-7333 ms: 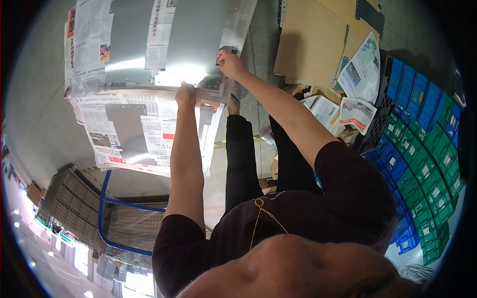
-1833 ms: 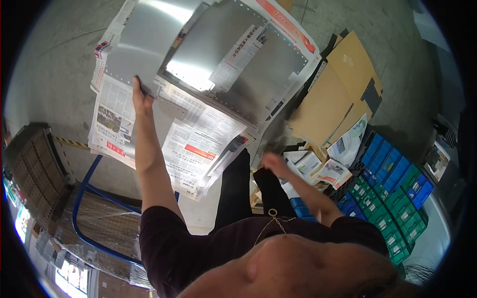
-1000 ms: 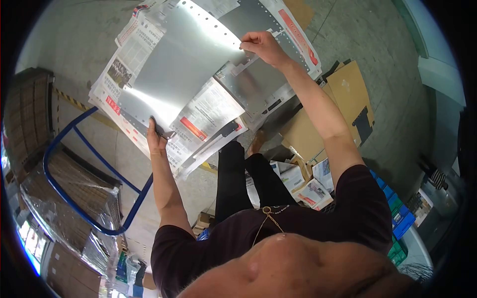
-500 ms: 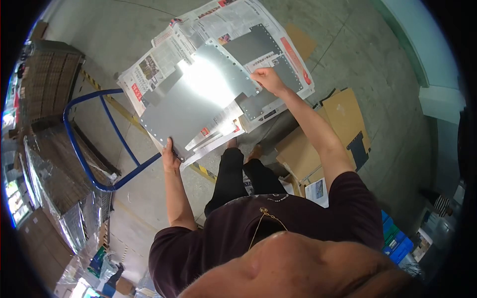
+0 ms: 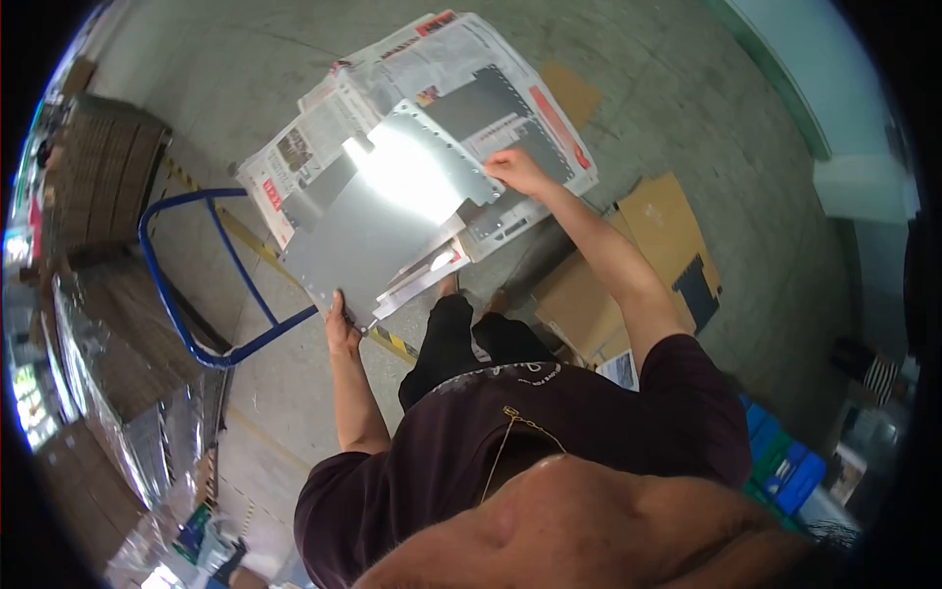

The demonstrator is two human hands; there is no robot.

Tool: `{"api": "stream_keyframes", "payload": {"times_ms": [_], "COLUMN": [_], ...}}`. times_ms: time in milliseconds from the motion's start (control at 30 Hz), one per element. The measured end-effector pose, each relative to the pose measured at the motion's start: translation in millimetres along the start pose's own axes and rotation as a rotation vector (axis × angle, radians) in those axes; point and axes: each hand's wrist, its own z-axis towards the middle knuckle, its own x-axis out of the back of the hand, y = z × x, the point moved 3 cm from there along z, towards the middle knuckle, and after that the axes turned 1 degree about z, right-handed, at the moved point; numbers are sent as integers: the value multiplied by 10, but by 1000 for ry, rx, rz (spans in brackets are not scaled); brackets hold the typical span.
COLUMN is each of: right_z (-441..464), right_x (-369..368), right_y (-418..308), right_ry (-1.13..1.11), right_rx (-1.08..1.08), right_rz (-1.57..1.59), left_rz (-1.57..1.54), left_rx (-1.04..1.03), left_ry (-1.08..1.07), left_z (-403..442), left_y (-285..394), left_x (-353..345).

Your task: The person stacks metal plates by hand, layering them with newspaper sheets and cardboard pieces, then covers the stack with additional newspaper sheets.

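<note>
A large grey metal sheet [image 5: 373,211] with small holes along its edges lies slanted in front of me, bright glare on its upper part. My left hand [image 5: 340,326] grips its lower left corner, thumb on top. At its right edge, my right hand [image 5: 515,170] pinches the rim near a corner. Beneath and behind it, newspaper [image 5: 446,59] covers a stack, and another grey plate [image 5: 481,98] with a notched outline rests on that paper. The underside of the held sheet is hidden.
Flattened cardboard [image 5: 667,221] lies on the floor at the right. A blue tube handle [image 5: 162,285] stands at the left, beside wrapped cardboard stacks [image 5: 108,324]. Blue and green bins [image 5: 785,466] are at lower right. A striped item shows at far right.
My right hand went from beside my legs to the sheet's right edge. The sheet, held in both hands, has shifted toward me and off the plates behind; the view has also turned.
</note>
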Motion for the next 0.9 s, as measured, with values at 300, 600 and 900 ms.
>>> {"api": "stream_keyframes", "payload": {"times_ms": [300,600,900], "right_z": [-361,-497,-768], "right_x": [-334,-196,175], "right_y": [574,520,499], "right_ry": [7,83,435], "right_rx": [-82,-104,114], "right_rz": [142,177,45], "left_rz": [47,107,215], "left_rx": [127,79,39], "left_ry": [49,6,-47], "left_z": [-187,-83,9], "left_y": [-16,154,214], "left_x": [364,83,-506]}}
